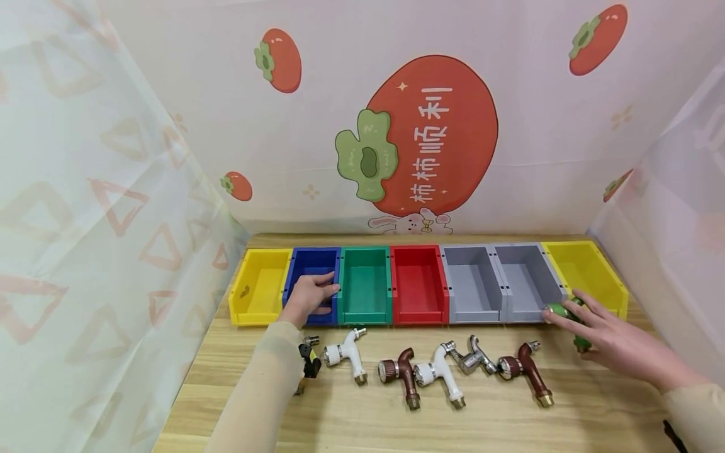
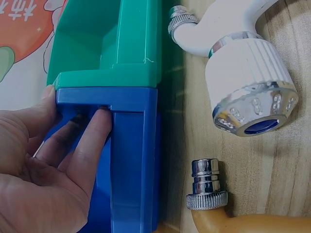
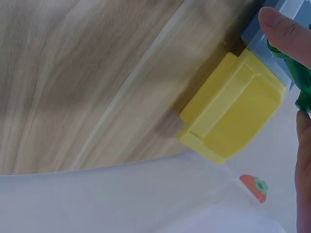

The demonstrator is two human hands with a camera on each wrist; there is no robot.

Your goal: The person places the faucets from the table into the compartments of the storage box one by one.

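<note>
My left hand reaches into the blue bin. Its fingers press against the inside of the wall beside the green bin, and the thumb lies at the rim, pinching that wall. Over on the right, my right hand grips a green tap between thumb and fingers, above the front of the right grey bin and the yellow bin. Part of the green tap is cut off in the right wrist view.
Before the bins lie a white tap, brown tap, second white tap, chrome tap and another brown tap. A black tap is partly behind my left forearm. Also in the row are a red bin and left yellow bin.
</note>
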